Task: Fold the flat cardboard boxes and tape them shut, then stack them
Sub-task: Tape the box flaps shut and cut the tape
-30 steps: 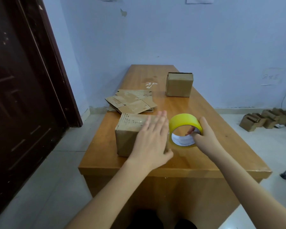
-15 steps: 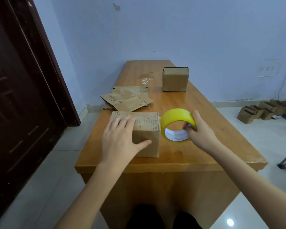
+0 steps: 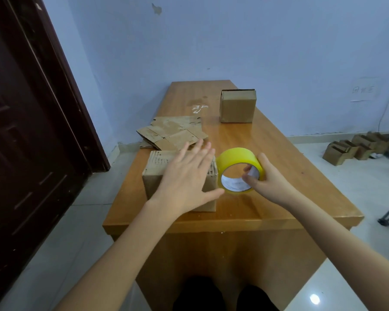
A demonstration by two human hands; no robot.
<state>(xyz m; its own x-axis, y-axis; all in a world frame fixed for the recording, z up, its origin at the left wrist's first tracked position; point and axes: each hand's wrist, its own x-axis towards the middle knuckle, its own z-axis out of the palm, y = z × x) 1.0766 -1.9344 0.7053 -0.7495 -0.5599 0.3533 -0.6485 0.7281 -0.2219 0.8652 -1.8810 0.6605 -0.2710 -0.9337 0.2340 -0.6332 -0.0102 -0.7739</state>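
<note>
Here the left hand (image 3: 186, 176) lies flat, fingers straight, on the folded box (image 3: 157, 173) near the table's (image 3: 290, 153) front left corner, probably pinning the flaps and smoothing tape, though no strip is discernible. Just beside the box, the right hand (image 3: 270, 182) grips the yellow tape roll (image 3: 238, 169), fingers through its core. A finished box (image 3: 237, 106) waits toward the far edge, flat blanks (image 3: 173, 133) along the left edge.

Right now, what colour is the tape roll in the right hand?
Yellow, with a white inner core; the tape roll shows clearly in the head view.
</note>
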